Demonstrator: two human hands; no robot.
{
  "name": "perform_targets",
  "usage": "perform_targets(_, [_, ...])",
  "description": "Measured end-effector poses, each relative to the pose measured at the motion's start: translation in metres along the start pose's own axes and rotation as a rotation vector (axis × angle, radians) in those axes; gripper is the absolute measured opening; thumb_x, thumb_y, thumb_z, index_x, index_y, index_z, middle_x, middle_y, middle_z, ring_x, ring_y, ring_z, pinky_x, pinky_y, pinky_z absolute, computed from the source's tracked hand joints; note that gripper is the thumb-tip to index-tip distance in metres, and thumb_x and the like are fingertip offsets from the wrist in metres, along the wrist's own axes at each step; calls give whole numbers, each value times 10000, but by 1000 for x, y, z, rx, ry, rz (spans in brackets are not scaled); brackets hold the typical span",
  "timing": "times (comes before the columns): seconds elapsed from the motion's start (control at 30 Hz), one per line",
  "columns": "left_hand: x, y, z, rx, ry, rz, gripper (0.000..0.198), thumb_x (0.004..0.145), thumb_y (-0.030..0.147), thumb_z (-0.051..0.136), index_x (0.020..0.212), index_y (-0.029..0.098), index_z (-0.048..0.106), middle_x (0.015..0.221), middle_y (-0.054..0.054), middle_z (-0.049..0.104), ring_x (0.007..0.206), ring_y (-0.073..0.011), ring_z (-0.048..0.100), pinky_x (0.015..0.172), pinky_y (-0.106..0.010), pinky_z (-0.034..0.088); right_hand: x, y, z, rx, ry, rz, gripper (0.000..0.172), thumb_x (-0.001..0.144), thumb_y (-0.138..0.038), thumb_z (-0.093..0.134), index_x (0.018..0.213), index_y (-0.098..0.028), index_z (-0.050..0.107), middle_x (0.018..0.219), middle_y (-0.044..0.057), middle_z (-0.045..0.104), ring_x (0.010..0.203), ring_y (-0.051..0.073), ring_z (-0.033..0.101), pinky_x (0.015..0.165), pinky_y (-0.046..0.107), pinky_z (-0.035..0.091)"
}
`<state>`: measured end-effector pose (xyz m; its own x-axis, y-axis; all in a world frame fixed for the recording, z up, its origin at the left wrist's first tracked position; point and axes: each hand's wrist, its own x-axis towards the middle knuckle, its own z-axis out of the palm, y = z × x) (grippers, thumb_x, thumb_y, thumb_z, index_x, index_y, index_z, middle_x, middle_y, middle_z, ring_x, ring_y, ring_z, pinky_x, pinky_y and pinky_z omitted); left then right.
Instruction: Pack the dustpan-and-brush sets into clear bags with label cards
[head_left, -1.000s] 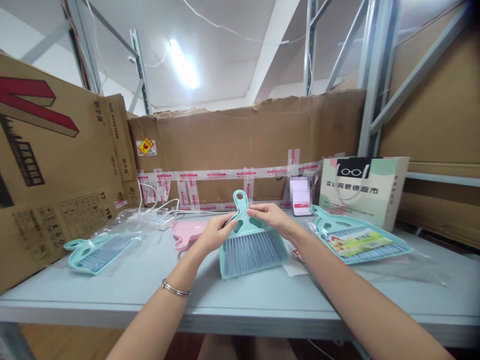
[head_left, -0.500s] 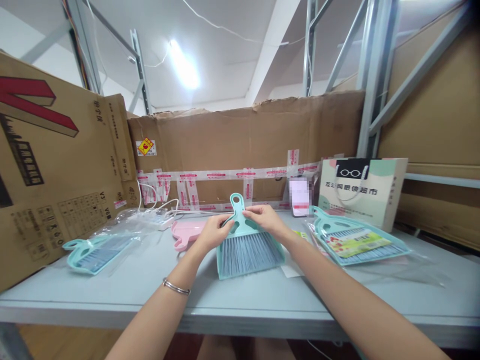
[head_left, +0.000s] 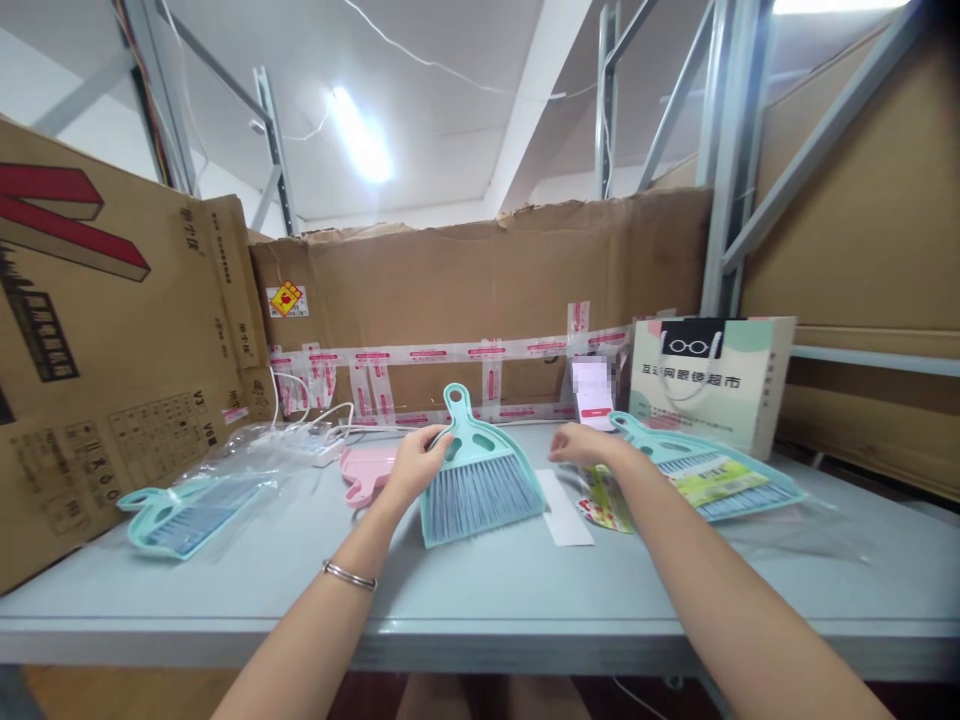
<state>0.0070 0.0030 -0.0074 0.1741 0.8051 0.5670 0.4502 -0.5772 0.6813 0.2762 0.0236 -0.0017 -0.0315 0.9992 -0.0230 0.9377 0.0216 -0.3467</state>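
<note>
Left hand (head_left: 415, 465) grips a teal brush-and-dustpan set (head_left: 480, 485); right hand (head_left: 581, 445) is slack and holds nothing.

Bracelet (head_left: 349, 576) is on the left wrist. The set rests at the centre of the grey table (head_left: 487, 600), bristles toward the wearer, with the left fingers closed on the left edge of its handle. The right hand hovers just right of the set, above a white slip (head_left: 568, 510) and a printed card (head_left: 606, 497). A bagged teal set (head_left: 187, 500) lies well to the left and a second packaged set (head_left: 709, 475) to the right. A pink dustpan (head_left: 360, 468) sits just behind the left hand. Farther back are a phone (head_left: 592, 392), a paper bag (head_left: 709, 385) and a cardboard wall (head_left: 487, 280).
</note>
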Motion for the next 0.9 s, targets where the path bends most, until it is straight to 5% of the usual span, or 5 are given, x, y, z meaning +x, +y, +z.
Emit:
perform_targets(0.13, [3,-8,-6,31,193,-46,342,759,364,487,859,120,704,766,-25,681,737,-180,588,671,-249,416,-1,19,-3,-55,-99,124,534,591,-358,727,1065,-152,592,1120,119,612,965,246,588,776,320,442])
perform_targets(0.27, [5,-11,-9,18,272,-81,352,763,369,480,854,112,703,766,-23,684,752,-186,595,680,-253,419,2,16,5,-7,-141,47,708,458,-423,778,1087,-174,567,1160,121,574,986,257,575,787,335,437])
perform_targets(0.57, [5,-14,-6,-16,252,-72,304,747,356,516,843,136,702,842,-52,709,805,-203,616,740,-281,422,13,5,23,186,-246,-171,313,397,-399,778,573,-189,626,581,5,605,639,183,565,627,299,411])
perform_targets(0.77, [6,-13,-7,-166,280,-170,323,728,388,551,868,129,684,924,-80,700,897,-216,608,781,-290,428,8,-5,23,152,-85,-96,575,348,-461,784,823,-177,624,879,65,644,778,212,586,653,301,423])
perform_targets(0.9, [4,-7,-6,-270,255,-219,337,692,400,603,874,127,681,932,-77,699,895,-210,607,789,-290,427,4,-9,24,109,-172,-99,421,406,-409,778,712,-182,599,757,44,642,717,207,584,630,303,417])
